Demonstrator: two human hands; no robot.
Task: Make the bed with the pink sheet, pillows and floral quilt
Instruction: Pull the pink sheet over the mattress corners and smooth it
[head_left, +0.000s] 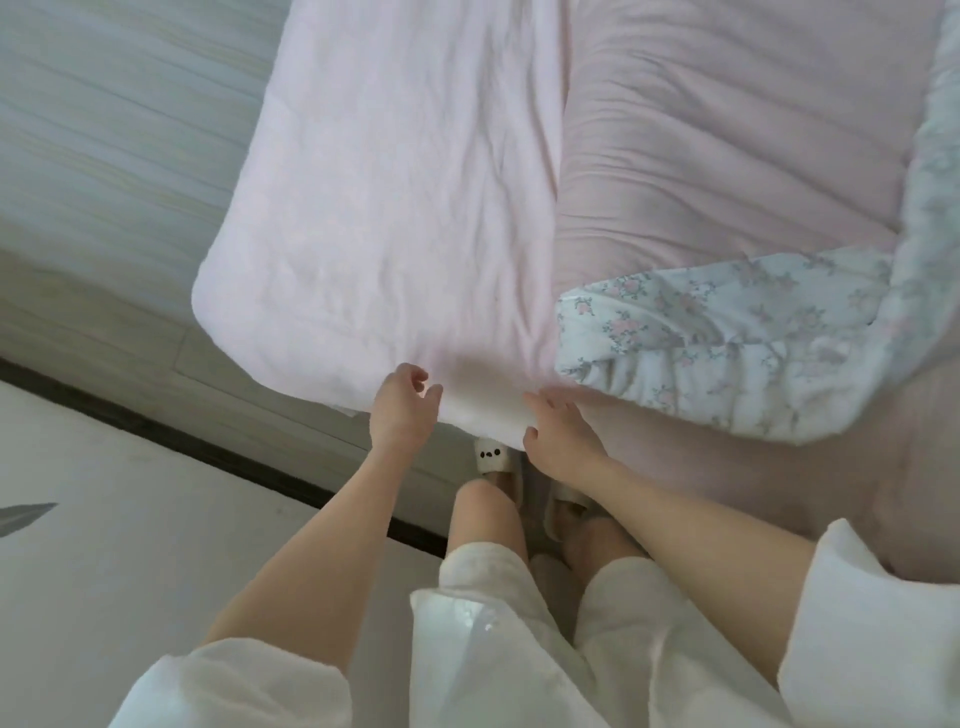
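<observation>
A pale pink pillow (384, 218) lies along the left end of the bed, its near end hanging over the bed's edge. My left hand (402, 410) is at the left side of that near end, fingers loosely curled and touching the fabric. My right hand (558, 436) is at its right side, fingers spread against it. The pink sheet (727, 156) covers the mattress, rumpled. The floral quilt (727, 353) is folded back at the right, white with small pink roses, one corner lying near my right hand.
A pale wood-grain headboard or wall panel (114, 130) runs along the left. A dark strip (208, 447) borders the floor below it. My legs and slippers (491, 457) stand close against the bed's side. White sleeves fill the bottom of the view.
</observation>
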